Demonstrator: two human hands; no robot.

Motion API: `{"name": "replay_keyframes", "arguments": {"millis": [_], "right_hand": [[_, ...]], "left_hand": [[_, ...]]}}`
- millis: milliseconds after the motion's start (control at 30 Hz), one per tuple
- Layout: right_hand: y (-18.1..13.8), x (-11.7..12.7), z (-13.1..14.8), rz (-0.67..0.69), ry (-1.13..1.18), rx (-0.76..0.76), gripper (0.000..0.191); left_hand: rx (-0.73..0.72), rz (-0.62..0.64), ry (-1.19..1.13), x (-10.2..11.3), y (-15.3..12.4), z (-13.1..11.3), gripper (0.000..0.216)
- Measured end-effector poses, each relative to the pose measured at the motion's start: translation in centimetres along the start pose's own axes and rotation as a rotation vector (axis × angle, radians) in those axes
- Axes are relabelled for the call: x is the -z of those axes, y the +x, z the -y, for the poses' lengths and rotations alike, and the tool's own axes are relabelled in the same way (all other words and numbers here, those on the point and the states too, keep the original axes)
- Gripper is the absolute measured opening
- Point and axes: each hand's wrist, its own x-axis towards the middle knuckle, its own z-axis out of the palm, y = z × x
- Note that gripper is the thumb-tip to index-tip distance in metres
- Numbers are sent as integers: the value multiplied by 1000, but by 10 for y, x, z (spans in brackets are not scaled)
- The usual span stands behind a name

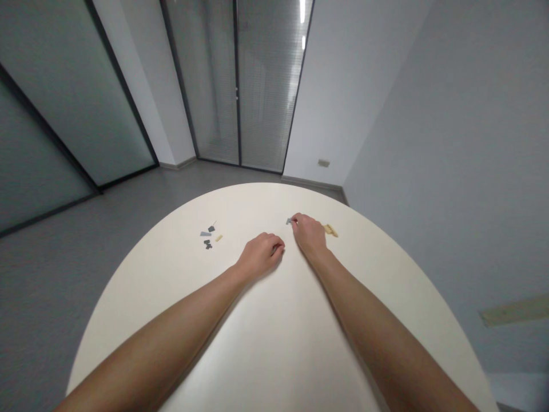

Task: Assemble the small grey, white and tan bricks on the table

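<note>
Both of my hands rest on a round cream table (274,343). My left hand (261,256) is curled closed, with something small and dark between its fingertips that I cannot make out. My right hand (309,233) is closed in a pinch on a small grey piece (289,221) at its fingertips. A tan piece (330,230) lies just right of my right hand. To the left of my left hand lies a cluster of small pieces (209,236): grey, dark and one pale yellow.
The table's far rim (266,186) curves in front of grey floor (51,274). Glass partitions with dark frames (240,86) stand beyond. A white wall (450,143) runs along the right side.
</note>
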Motion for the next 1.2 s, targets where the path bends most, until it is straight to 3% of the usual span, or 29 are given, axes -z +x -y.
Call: {"name": "replay_keyframes", "arguments": {"millis": [700,1200], "right_hand": [[0,-17,-1,-24,-16,7,28],[-10,-14,-1,-52,26,9,23]], "left_hand": [[11,6,-6,1,2,0,23],[9,7,-2,0,1,0,24]]}}
